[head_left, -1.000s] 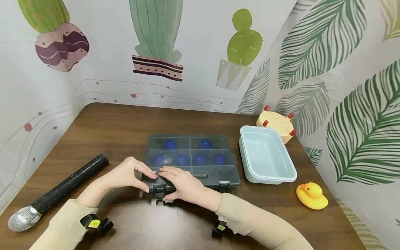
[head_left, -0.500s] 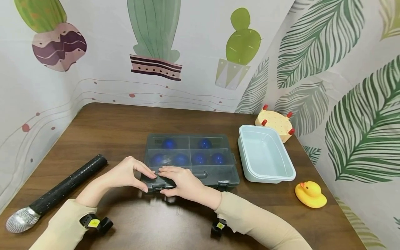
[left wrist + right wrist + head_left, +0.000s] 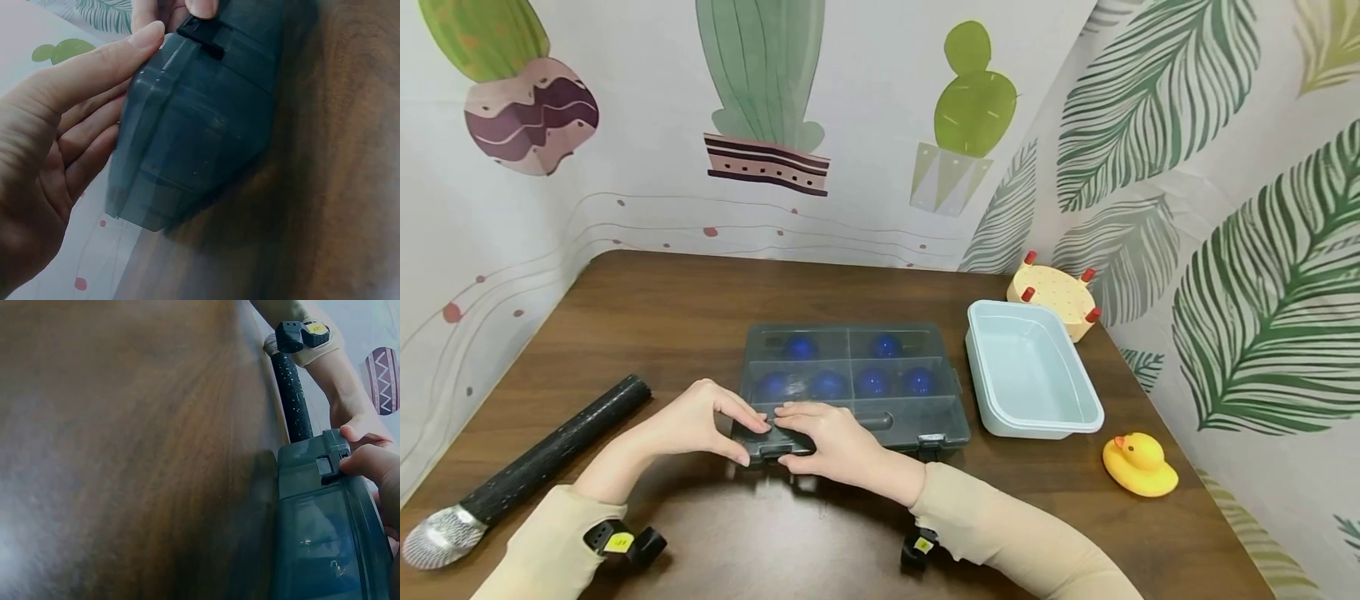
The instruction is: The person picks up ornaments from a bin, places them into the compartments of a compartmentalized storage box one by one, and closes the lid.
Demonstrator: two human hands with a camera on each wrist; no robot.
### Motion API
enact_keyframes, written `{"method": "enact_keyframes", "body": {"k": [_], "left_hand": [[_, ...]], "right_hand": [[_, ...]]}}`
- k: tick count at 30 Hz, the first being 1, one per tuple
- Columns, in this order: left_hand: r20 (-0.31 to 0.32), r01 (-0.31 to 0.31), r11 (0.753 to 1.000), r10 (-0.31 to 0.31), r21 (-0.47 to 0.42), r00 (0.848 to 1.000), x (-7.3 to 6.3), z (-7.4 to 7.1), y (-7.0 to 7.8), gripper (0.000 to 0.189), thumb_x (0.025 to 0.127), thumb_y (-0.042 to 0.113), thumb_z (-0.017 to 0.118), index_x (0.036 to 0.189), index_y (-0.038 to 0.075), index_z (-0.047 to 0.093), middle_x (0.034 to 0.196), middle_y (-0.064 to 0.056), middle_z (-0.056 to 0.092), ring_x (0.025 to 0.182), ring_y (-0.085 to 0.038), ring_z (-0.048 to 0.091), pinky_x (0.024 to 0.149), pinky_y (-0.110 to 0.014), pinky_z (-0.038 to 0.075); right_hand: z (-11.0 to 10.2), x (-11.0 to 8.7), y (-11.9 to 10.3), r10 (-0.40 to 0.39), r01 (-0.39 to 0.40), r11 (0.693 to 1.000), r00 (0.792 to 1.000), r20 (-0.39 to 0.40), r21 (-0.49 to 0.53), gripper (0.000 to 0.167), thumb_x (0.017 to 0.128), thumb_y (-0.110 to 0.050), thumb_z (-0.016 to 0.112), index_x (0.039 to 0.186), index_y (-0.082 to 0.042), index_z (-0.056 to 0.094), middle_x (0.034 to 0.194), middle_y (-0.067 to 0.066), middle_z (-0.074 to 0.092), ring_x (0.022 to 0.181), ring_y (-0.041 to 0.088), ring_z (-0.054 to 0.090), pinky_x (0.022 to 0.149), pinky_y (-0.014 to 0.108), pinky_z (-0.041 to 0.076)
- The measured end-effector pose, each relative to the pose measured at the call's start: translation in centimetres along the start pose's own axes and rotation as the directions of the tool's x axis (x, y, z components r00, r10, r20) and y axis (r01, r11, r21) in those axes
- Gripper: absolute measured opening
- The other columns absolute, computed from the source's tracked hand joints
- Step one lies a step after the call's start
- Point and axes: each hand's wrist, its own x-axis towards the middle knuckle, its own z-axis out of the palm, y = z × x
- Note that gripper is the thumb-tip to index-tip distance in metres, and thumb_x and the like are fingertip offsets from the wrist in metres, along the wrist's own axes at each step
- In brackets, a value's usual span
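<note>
A dark translucent storage box, its lid down, lies on the table with several blue balls showing through the divided compartments. My left hand holds the box's front left corner, thumb at the front edge and fingers on the lid. Beside it, my right hand rests its fingers on the lid while its thumb presses the left front latch. That latch lies up against the box front. The second latch, at the right of the front side, can be seen uncovered.
To the right of the box stands a light blue plastic tub. A cream piece with red pegs sits behind it, and a yellow rubber duck in front. A black microphone lies along the table's left side.
The left front latch, hanging down a second ago, has swung up against the box under my right thumb. My left hand keeps its hold on the corner. The head view has shifted slightly.
</note>
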Motion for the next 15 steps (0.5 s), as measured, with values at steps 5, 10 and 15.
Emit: {"method": "enact_keyframes", "body": {"k": [5,10,15], "left_hand": [[0.053,-0.002,1.0,0.003,-0.019,0.999,0.5,-0.5,0.0,0.028,0.069,0.03,0.089,0.092,0.017,0.081,0.092,0.001,0.077,0.088,-0.004,0.071,0.075,-0.022,0.056],[0.05,0.012,0.999,-0.009,-0.046,0.999,1.8,-0.7,0.5,0.02,0.074,0.027,0.087,0.09,0.017,0.081,0.087,0.007,0.077,0.081,-0.001,0.07,0.069,-0.024,0.057],[0.003,-0.039,0.999,0.04,-0.031,0.999,3.7,-0.1,1.5,0.021,0.077,0.025,0.084,0.094,0.014,0.08,0.092,0.005,0.077,0.087,-0.006,0.071,0.079,-0.028,0.057]], "right_hand": [[-0.6,0.0,0.1,0.034,-0.038,0.996,0.998,0.044,0.087,0.046,0.084,-0.03,0.077,0.123,-0.008,0.068,0.132,0.005,0.064,0.124,0.017,0.06,0.103,0.028,0.048],[-1.7,-0.7,0.6,0.058,-0.054,0.982,0.998,-0.014,0.181,0.037,0.085,-0.026,0.076,0.118,-0.009,0.07,0.121,0.004,0.069,0.114,0.016,0.064,0.097,0.026,0.051],[-3.5,-2.2,2.6,0.059,-0.021,0.976,0.984,-0.169,0.219,0.032,0.083,-0.019,0.078,0.11,-0.005,0.072,0.112,0.006,0.072,0.108,0.019,0.068,0.095,0.03,0.053]]}}
